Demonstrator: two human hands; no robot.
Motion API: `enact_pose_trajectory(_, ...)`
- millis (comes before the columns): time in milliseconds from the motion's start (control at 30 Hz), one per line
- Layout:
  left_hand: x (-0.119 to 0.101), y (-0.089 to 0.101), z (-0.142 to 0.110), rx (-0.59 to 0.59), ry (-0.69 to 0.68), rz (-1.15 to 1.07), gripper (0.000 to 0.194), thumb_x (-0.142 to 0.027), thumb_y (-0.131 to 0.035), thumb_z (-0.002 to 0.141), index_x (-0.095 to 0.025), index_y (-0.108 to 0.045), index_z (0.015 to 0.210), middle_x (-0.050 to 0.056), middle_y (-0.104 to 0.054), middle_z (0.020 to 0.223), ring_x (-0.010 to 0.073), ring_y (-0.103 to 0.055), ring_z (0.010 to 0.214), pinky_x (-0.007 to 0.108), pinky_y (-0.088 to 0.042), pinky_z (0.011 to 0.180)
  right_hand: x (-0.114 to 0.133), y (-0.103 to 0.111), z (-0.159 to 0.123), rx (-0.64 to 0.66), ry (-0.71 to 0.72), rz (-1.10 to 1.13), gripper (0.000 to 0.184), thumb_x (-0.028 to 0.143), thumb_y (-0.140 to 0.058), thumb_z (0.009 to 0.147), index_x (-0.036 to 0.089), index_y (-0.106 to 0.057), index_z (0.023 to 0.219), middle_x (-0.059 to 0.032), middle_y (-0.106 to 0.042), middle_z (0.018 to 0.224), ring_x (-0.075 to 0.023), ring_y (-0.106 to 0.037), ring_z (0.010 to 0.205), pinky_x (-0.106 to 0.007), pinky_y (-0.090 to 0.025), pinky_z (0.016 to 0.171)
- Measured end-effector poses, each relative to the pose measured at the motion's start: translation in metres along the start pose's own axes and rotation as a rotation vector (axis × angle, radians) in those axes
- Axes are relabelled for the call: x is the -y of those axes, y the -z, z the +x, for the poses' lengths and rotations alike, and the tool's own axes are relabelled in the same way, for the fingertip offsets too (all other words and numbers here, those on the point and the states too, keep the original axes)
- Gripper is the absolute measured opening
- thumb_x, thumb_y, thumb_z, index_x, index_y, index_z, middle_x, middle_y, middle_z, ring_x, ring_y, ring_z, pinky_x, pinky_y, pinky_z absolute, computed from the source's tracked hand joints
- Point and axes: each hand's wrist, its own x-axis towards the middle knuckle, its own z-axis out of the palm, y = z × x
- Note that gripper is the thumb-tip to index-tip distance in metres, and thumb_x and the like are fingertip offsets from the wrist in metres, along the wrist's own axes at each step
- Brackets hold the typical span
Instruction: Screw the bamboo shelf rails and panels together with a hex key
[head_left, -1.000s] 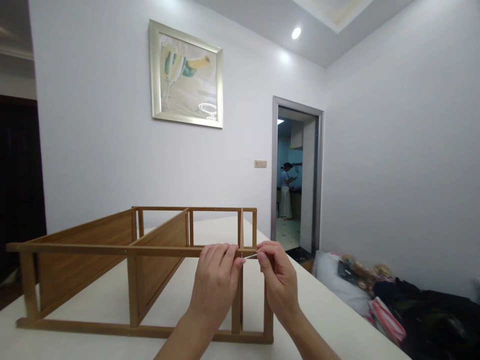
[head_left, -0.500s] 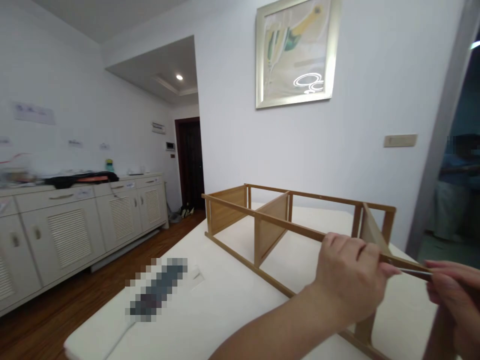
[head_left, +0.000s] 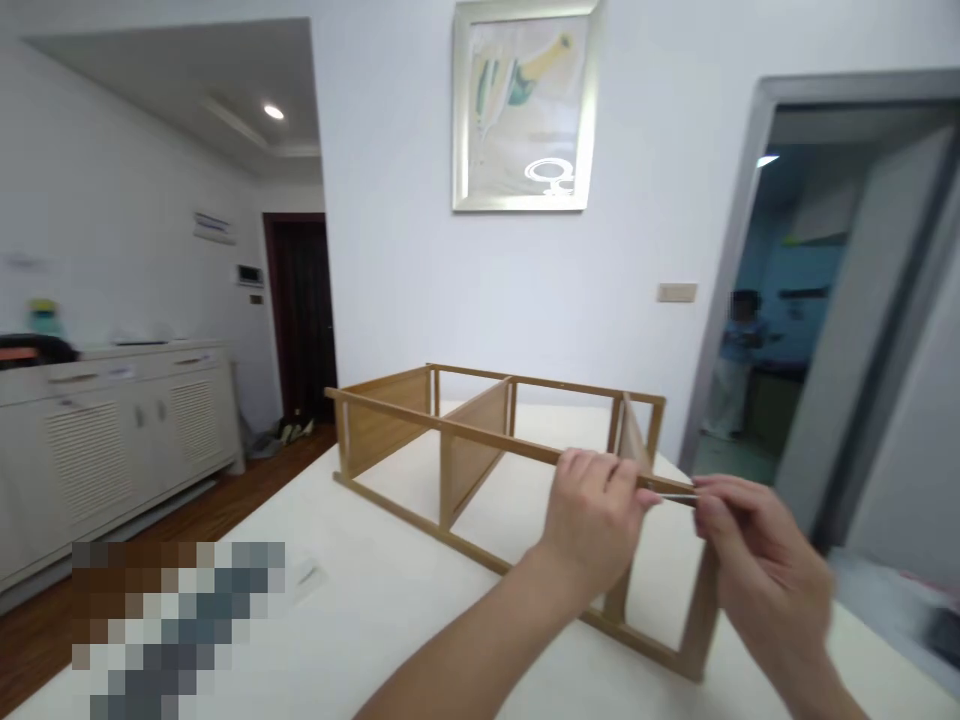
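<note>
A wooden shelf frame (head_left: pixel 465 440) with slatted rails and solid dividers lies on its side on a white table (head_left: pixel 390 620). My left hand (head_left: pixel 592 525) is closed over the frame's top front rail near its right end. My right hand (head_left: pixel 757 560) pinches a thin metal tool (head_left: pixel 675 490), its tip pointing at the rail beside my left fingers. Both hands are slightly blurred.
A white sideboard (head_left: pixel 112 420) stands along the left wall beside a dark door (head_left: pixel 300 310). A framed picture (head_left: pixel 525 105) hangs on the wall. Through the doorway on the right a person (head_left: pixel 735 365) stands in another room. A blurred patch covers the table's near left corner.
The view swung left from the frame to the sideboard, then partly back to the right. Both hands have stayed on the rail's right end with the thin tool.
</note>
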Motion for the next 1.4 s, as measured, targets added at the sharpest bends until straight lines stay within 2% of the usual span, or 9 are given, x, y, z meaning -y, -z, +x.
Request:
enact_pose_trajectory(500, -0.001, 0.001, 0.0, -0.025, -0.101, 0.019, 0.018, -0.022, -0.047, 0.102, -0.016, -0.061, 0.11, 0.009, -0.071, 0.097, 0.0238, -0.064, 0.091, 0.044, -0.049, 0.089, 0.017, 0.007, 0.009, 0.085, 0.001, 0.124, 0.014, 0.026, -0.054, 0.099, 0.024, -0.062, 0.088, -0.0042, -0.062, 0.095, -0.0184, -0.06, 0.086, -0.032, -0.049, 0.075)
enact_pose_trajectory(633, 0.001, 0.005, 0.002, 0.039, -0.116, 0.01, 0.019, -0.025, -0.047, 0.102, -0.017, -0.061, 0.113, 0.009, -0.072, 0.101, 0.024, -0.066, 0.092, 0.045, -0.051, 0.088, 0.015, 0.007, 0.009, 0.079, 0.026, 0.133, 0.012, 0.022, -0.053, 0.099, 0.023, -0.061, 0.09, -0.0037, -0.062, 0.095, -0.0182, -0.06, 0.091, -0.031, -0.049, 0.078)
enact_pose_trajectory(733, 0.008, 0.014, 0.0, 0.109, -0.143, -0.017, 0.027, -0.024, -0.047, 0.102, -0.019, -0.056, 0.128, 0.01, -0.071, 0.117, 0.025, -0.065, 0.11, 0.046, -0.052, 0.097, 0.015, 0.011, 0.014, 0.08, 0.045, 0.099, 0.012, 0.021, -0.053, 0.099, 0.024, -0.062, 0.091, -0.0047, -0.064, 0.103, -0.02, -0.06, 0.101, -0.034, -0.048, 0.087)
enact_pose_trajectory(833, 0.029, 0.032, -0.011, 0.113, -0.176, 0.042, 0.045, -0.026, -0.05, 0.101, -0.018, -0.043, 0.145, 0.014, -0.059, 0.141, 0.0286, -0.05, 0.136, 0.052, -0.042, 0.113, 0.026, 0.023, 0.026, 0.068, 0.114, 0.063, 0.013, 0.017, -0.054, 0.098, 0.024, -0.063, 0.091, -0.0063, -0.064, 0.11, -0.022, -0.058, 0.11, -0.038, -0.046, 0.095)
enact_pose_trajectory(933, 0.06, 0.059, -0.031, 0.059, -0.087, 0.103, 0.048, -0.026, -0.053, 0.099, -0.02, -0.043, 0.145, 0.013, -0.056, 0.144, 0.0292, -0.048, 0.138, 0.055, -0.039, 0.115, 0.052, 0.033, 0.029, 0.091, 0.24, 0.084, 0.014, 0.012, -0.055, 0.096, 0.024, -0.063, 0.093, -0.0063, -0.063, 0.101, -0.0207, -0.058, 0.101, -0.036, -0.047, 0.088)
enact_pose_trajectory(1067, 0.09, 0.101, -0.08, 0.169, 0.221, 0.051, 0.03, -0.033, -0.048, 0.101, -0.021, -0.06, 0.126, 0.011, -0.069, 0.123, 0.0249, -0.067, 0.111, 0.039, -0.062, 0.083, 0.08, 0.02, -0.008, 0.458, 0.34, 0.233, 0.016, 0.01, -0.052, 0.096, 0.021, -0.064, 0.099, -0.0064, -0.061, 0.089, -0.0176, -0.056, 0.083, -0.03, -0.048, 0.072)
enact_pose_trajectory(1133, 0.093, 0.121, -0.112, 0.29, 0.293, 0.011, 0.027, -0.033, -0.045, 0.102, -0.021, -0.067, 0.113, 0.009, -0.073, 0.11, 0.0224, -0.07, 0.1, 0.034, -0.061, 0.079, 0.081, 0.002, -0.043, 0.656, 0.28, 0.252, 0.015, 0.014, -0.052, 0.098, 0.02, -0.066, 0.097, -0.007, -0.063, 0.087, -0.018, -0.057, 0.082, -0.029, -0.048, 0.071)
enact_pose_trajectory(1267, 0.098, 0.159, -0.169, 0.493, 0.402, 0.047, 0.031, -0.031, -0.041, 0.101, -0.021, -0.071, 0.103, 0.009, -0.076, 0.102, 0.0206, -0.07, 0.095, 0.035, -0.058, 0.088, 0.068, -0.035, -0.108, 0.871, 0.023, 0.297, 0.018, 0.019, -0.054, 0.096, 0.02, -0.07, 0.088, -0.0066, -0.066, 0.084, -0.0175, -0.061, 0.08, -0.027, -0.05, 0.07)
enact_pose_trajectory(1400, 0.13, 0.197, -0.2, 0.573, 0.63, 0.328, 0.037, -0.024, -0.037, 0.098, -0.015, -0.071, 0.11, 0.013, -0.074, 0.111, 0.0248, -0.069, 0.104, 0.043, -0.053, 0.098, 0.064, -0.06, -0.132, 1.035, -0.108, 0.246, 0.021, 0.019, -0.052, 0.095, 0.021, -0.072, 0.088, -0.0067, -0.067, 0.087, -0.0189, -0.064, 0.085, -0.029, -0.05, 0.076)
